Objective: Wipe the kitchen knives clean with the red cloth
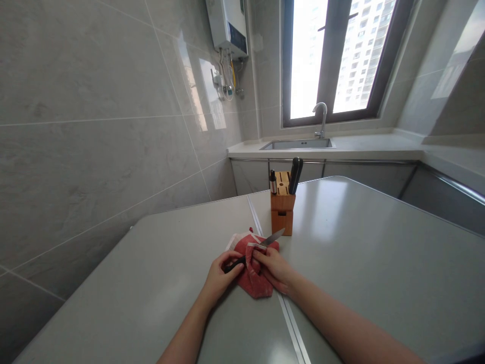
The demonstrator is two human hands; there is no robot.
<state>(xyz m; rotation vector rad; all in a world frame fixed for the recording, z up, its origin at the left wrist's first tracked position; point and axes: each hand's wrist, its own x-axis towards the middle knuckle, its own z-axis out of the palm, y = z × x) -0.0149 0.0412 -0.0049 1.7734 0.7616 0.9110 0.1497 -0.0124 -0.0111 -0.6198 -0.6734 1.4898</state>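
My left hand (222,279) grips the black handle of a kitchen knife (234,264) over a red cloth (256,284). The knife's steel blade (271,239) points up and to the right, past the cloth. My right hand (275,268) is shut on a fold of the red cloth, which wraps over the blade near the handle. A white sheet or cloth (235,240) shows under the red cloth's far edge. Both hands rest just above the grey table top (352,263).
A wooden knife block (282,212) holding dark-handled knives stands just beyond the cloth. Farther off are a steel sink (297,144) with a faucet (322,119) in a white counter (379,146), a wall water heater (227,28) and a window (337,55).
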